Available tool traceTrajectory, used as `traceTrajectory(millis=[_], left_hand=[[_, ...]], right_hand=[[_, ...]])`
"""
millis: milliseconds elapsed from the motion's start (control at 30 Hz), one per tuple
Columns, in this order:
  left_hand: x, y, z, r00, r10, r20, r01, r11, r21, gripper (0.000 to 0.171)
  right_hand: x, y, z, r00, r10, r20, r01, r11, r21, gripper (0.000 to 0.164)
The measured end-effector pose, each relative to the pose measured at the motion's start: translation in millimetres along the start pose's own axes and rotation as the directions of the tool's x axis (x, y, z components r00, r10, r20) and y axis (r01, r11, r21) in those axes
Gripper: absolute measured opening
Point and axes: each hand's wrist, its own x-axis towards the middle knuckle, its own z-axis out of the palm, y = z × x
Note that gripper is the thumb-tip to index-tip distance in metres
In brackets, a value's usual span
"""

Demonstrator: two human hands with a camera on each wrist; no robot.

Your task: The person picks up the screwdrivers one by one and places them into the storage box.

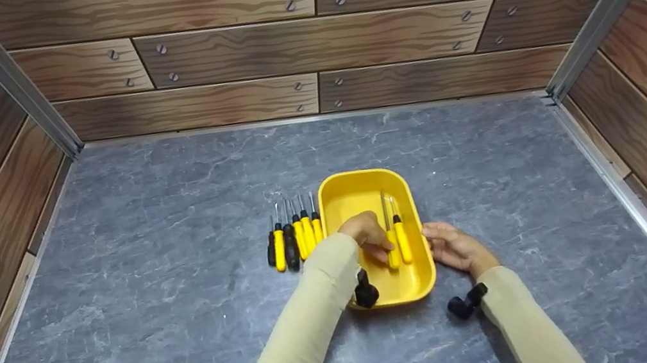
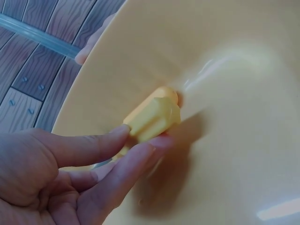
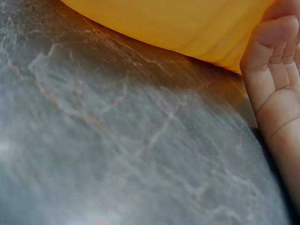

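Note:
Inside a yellow plastic bin (image 1: 335, 196), my left hand (image 1: 367, 233) pinches a screwdriver (image 1: 393, 253) by its yellow handle, thumb on one side and fingers on the other. Its shaft points toward the bin's far end. The left wrist view shows the ribbed butt of that handle (image 2: 157, 117) beyond the fingertips. Close on its right lies another screwdriver (image 1: 402, 240), with a yellow handle and black collar. My right hand (image 1: 456, 246) is at the outside of the bin's right wall, fingertips at the rim and fingers loosely bent. In the right wrist view the bin's side (image 3: 187, 28) shows beside the hand.
To the left of the bin, several screwdrivers with yellow or black handles (image 1: 279, 250) lie in a row, tips pointing away. The grey marbled tabletop (image 1: 165, 245) is bounded by wood-patterned walls (image 1: 225, 54) at the back and both sides.

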Motion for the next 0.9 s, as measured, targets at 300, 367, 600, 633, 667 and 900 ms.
traceTrajectory(millis=[300,367,600,633,667,900], left_hand=[[-1.0,3.9,5.9,1.000,0.011,-0.005,-0.011,0.999,0.033,0.022],[-0.6,4.7,6.8,1.000,0.002,-0.024,-0.002,1.000,0.009,0.018],[5.6,4.8,7.7,0.995,-0.044,-0.089,0.040,0.998,-0.049,0.009],[6.1,4.8,7.3,0.994,-0.046,-0.094,0.042,0.998,-0.046,0.011],[6.2,4.9,6.8,0.994,-0.048,-0.100,0.045,0.998,-0.041,0.013],[2.6,7.6,2.7,0.994,-0.031,-0.105,0.027,0.999,-0.036,0.011]], right_hand=[[-1.0,0.1,1.1,1.000,0.000,0.007,0.000,1.000,0.015,0.050],[-1.1,0.3,1.4,1.000,-0.004,0.009,0.004,1.000,0.016,0.049],[-0.8,-0.4,2.0,1.000,-0.002,0.005,0.002,1.000,0.011,0.051],[-0.9,-0.5,1.9,1.000,-0.003,0.002,0.003,1.000,0.011,0.050],[-1.1,-0.4,1.9,1.000,-0.004,-0.001,0.004,1.000,0.010,0.049],[-1.3,-1.6,2.4,1.000,-0.001,-0.020,0.001,1.000,0.000,0.049]])
